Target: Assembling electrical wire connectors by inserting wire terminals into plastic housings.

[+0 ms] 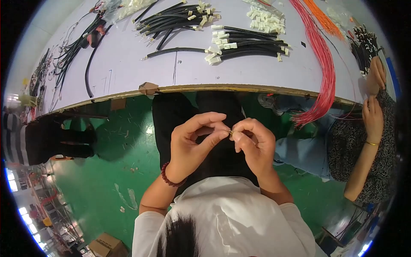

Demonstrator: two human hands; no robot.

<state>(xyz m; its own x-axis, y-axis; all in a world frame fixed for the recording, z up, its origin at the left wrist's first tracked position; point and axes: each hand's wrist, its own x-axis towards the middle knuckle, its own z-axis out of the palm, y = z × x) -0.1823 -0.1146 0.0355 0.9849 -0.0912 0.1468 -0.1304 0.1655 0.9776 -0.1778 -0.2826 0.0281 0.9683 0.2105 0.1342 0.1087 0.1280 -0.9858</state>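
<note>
Over my lap, just below the table edge, my left hand (192, 139) and my right hand (258, 147) meet fingertip to fingertip. Thumb and forefinger of each are pinched together around something tiny and thin. Most of it is hidden by the fingers, so its kind cannot be made out. Ahead on the white table (128, 77), a row of black cables with white connectors (252, 45) lies sideways. One black cable (177, 50) rests alone to its left, and a thicker bunch of black cables (171, 20) is behind.
Loose white connectors (266, 20) are heaped at the back. Red wires (323, 64) hang over the table edge at right, beside orange wires (324, 18). A co-worker (364, 141) sits at right, another person (21, 141) at left. A cardboard box (105, 246) stands on the green floor.
</note>
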